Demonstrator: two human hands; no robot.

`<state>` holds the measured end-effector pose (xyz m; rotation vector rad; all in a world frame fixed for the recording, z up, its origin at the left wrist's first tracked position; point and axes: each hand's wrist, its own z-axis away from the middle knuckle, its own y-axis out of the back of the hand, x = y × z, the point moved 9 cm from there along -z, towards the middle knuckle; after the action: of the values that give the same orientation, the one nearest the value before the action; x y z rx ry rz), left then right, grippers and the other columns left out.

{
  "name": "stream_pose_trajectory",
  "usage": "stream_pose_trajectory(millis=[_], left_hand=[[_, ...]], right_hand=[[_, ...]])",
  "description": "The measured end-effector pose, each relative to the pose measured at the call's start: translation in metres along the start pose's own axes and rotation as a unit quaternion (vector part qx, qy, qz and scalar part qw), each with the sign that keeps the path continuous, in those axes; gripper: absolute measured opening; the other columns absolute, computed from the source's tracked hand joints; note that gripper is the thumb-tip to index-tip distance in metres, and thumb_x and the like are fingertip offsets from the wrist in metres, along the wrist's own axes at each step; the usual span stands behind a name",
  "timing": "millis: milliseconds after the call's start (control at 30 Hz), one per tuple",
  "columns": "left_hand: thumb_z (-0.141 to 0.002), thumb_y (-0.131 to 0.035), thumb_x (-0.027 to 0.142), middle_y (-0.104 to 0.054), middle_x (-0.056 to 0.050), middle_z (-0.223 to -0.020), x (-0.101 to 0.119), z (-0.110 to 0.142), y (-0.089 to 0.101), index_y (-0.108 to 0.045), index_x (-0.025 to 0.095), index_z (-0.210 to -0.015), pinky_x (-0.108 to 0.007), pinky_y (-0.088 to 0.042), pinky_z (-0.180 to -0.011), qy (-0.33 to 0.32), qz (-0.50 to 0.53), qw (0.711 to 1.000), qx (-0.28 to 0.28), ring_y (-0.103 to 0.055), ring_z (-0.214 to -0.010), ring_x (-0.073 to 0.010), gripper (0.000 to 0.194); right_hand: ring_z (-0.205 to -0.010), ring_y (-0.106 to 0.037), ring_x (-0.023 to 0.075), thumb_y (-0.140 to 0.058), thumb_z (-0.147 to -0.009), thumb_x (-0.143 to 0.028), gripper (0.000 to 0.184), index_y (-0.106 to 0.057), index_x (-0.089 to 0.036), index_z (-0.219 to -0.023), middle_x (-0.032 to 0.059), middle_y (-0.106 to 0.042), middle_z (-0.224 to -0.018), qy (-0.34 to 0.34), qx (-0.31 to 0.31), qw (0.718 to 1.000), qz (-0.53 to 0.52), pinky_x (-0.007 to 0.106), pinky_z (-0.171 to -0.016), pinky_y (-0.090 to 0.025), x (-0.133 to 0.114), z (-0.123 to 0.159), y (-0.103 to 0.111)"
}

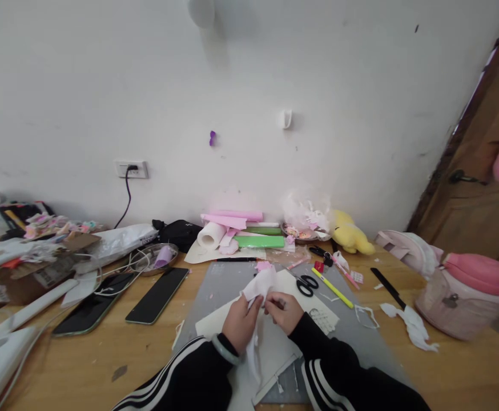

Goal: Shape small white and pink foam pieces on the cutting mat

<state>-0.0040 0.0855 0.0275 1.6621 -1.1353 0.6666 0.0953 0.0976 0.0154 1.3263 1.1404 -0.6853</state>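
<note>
At the lower centre of the frame, one thin white cloth (263, 281) shows soft and creased, its loose end drooping below the hands. The left hand (240, 323) pinches it between thumb and fingers; the right hand (284, 313) has its fingers pressed together at its edge, though what they grip I cannot tell. One grey mat (217, 285) lies beneath. Two smartphones (157, 297) lie left of centre, one yellow pen (332, 288) right of centre.
</note>
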Motion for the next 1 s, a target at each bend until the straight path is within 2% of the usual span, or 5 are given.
stream_pose_trajectory(millis=[167, 433, 633, 767, 1000], left_hand=[[-0.078, -0.040, 0.032, -0.066, -0.008, -0.076, -0.001, -0.001, -0.001, -0.059, 0.014, -0.089, -0.031, -0.044, -0.071, 0.000, 0.010, 1.000, -0.004, -0.060, -0.072, -0.0212, 0.028], [-0.078, -0.042, 0.031, -0.066, -0.009, -0.079, 0.000, -0.001, 0.001, -0.059, 0.013, -0.091, -0.030, -0.043, -0.073, 0.006, 0.003, 1.000, -0.004, -0.059, -0.081, -0.0229, 0.028], [-0.079, -0.042, 0.030, -0.065, -0.012, -0.090, 0.002, 0.000, 0.001, -0.058, 0.013, -0.096, -0.032, -0.042, -0.076, -0.009, 0.005, 1.000, 0.000, -0.058, -0.089, -0.0236, 0.029], [-0.079, -0.041, 0.032, -0.065, -0.013, -0.088, -0.001, 0.000, 0.002, -0.059, 0.011, -0.092, -0.033, -0.042, -0.077, 0.000, -0.003, 1.000, 0.005, -0.058, -0.089, -0.0242, 0.030], [-0.079, -0.041, 0.030, -0.065, -0.010, -0.086, 0.000, -0.001, -0.002, -0.058, 0.012, -0.095, -0.031, -0.042, -0.075, -0.007, 0.001, 1.000, -0.009, -0.058, -0.084, -0.0223, 0.030]], right_hand=[[-0.038, -0.037, 0.0054, -0.044, -0.066, -0.017, 0.013, -0.048, -0.016, -0.054, -0.0038, -0.046, -0.047, -0.010, 0.007, 1.000, -0.004, 0.017, -0.039, -0.030, 0.004, -0.002, 0.001], [-0.039, -0.038, 0.0061, -0.044, -0.065, -0.019, 0.012, -0.053, -0.015, -0.057, -0.0036, -0.047, -0.046, -0.008, 0.021, 1.000, 0.021, 0.018, -0.040, -0.030, 0.006, -0.002, 0.003], [-0.044, -0.035, 0.0074, -0.048, -0.057, -0.018, 0.015, -0.040, -0.017, -0.045, -0.0056, -0.035, -0.043, 0.007, 0.077, 0.992, 0.099, 0.020, -0.045, -0.030, 0.009, -0.005, 0.019], [-0.046, -0.036, 0.0084, -0.046, -0.058, -0.019, 0.015, -0.038, -0.017, -0.046, -0.0051, -0.035, -0.044, -0.001, 0.107, 0.988, 0.114, 0.021, -0.047, -0.030, 0.009, -0.005, 0.028], [-0.041, -0.036, 0.0071, -0.046, -0.062, -0.023, 0.010, -0.051, -0.015, -0.058, -0.0037, -0.043, -0.047, -0.024, 0.034, 0.999, 0.029, 0.020, -0.042, -0.030, 0.009, -0.003, 0.003]])
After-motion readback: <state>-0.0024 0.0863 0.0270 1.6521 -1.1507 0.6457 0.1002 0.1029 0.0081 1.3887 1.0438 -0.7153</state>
